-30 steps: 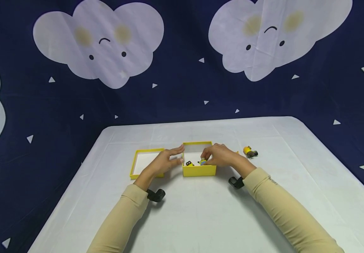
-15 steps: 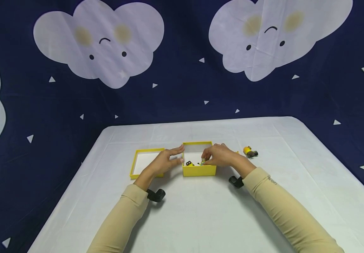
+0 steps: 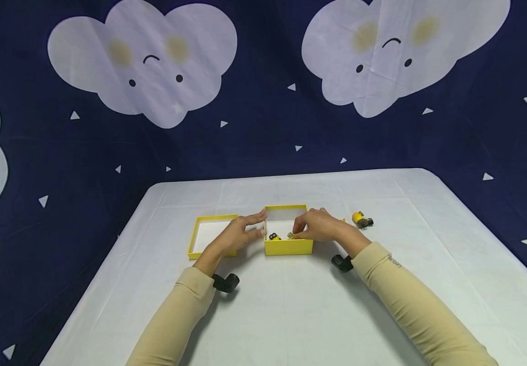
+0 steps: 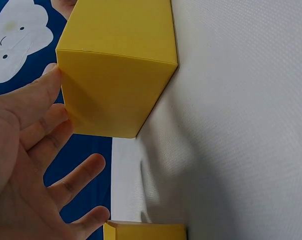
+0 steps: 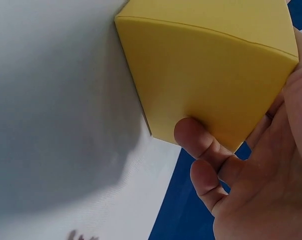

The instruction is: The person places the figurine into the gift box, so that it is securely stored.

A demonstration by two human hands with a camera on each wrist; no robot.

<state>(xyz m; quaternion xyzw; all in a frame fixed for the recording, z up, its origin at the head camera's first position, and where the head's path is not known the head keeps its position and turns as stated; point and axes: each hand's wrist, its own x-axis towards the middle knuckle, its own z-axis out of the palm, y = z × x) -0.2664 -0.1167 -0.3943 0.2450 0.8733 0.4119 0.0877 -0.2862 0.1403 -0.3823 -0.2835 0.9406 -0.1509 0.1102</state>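
Note:
An uncovered yellow box [image 3: 288, 247] with a white inside stands mid-table. Inside it, near the front wall, is a minion figure [image 3: 274, 237] with black-rimmed goggles. My right hand [image 3: 319, 225] reaches over the right wall and pinches a second minion figure [image 3: 290, 236], mostly hidden by the fingers. In the right wrist view, a finger [image 5: 193, 137] of that hand lies against the box's outer side. My left hand [image 3: 239, 232] touches the left wall, thumb and fingertips at its rim, with the other fingers spread.
The shallow yellow lid [image 3: 195, 238] lies left of the box, inside up, partly behind my left hand. To the right, another minion figure [image 3: 361, 220] in brown lies on the white table [image 3: 286, 315]. A small orange-yellow bit [image 3: 343, 220] shows behind my right wrist.
The minion figure in my right hand has turned: its blue front showed before, and now a greyish part shows. My left hand and the box have not moved.

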